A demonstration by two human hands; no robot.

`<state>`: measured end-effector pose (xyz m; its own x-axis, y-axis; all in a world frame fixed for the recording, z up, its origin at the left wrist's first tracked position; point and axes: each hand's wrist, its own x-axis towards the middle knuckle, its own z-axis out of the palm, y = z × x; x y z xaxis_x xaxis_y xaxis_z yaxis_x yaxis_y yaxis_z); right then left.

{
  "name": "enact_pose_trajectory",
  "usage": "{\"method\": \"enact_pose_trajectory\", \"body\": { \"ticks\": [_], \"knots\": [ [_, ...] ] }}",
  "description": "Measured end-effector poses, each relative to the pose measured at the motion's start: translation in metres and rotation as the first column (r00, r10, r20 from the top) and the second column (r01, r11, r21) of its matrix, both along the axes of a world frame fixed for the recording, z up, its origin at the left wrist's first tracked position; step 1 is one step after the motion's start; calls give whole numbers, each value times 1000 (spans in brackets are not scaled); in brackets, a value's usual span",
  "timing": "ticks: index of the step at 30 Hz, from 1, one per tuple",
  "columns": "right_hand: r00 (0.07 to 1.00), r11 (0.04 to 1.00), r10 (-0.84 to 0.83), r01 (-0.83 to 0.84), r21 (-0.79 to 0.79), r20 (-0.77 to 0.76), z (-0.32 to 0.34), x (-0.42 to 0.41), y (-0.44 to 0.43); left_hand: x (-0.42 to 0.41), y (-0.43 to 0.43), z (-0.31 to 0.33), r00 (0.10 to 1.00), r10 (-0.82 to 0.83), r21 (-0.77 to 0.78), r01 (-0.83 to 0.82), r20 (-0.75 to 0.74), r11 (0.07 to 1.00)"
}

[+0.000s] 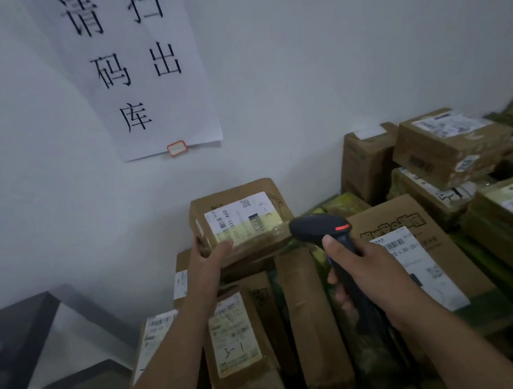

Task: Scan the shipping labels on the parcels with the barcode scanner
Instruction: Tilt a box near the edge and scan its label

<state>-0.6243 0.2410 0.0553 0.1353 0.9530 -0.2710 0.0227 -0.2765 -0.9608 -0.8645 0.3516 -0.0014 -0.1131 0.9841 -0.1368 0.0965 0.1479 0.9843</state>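
The left hand (211, 255) grips one small brown cardboard parcel (256, 244) by its left end, thumb on top, lifting it above the pile of cardboard parcels (317, 317). Its single white shipping label (238, 218) faces up. The right hand (362, 273) wraps its fingers round the handle of one black barcode scanner with a red button (318, 230), whose head sits just beside the parcel's right edge. At least ten more parcels lie below. One white paper sign (141, 69) carries five black characters.

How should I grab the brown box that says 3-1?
Probably come from above and grip the brown cardboard parcel marked 3-1 across its narrow width, fingers down its long sides. It lies label up, long and slim; its right side shows bare, its left is partly behind the left forearm.
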Motion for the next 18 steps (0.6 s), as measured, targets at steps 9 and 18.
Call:
{"method": "enact_pose_trajectory", "body": {
  "ticks": [9,18],
  "knots": [
    [945,984,114,-150,97,308,70,-7,-86,-24,-71,85,975,-190,-20,193,113,981],
    [872,959,140,-237,155,468,121,-32,-183,-73,-129,184,843,-459,-64,461,-279,885]
  ]
}}
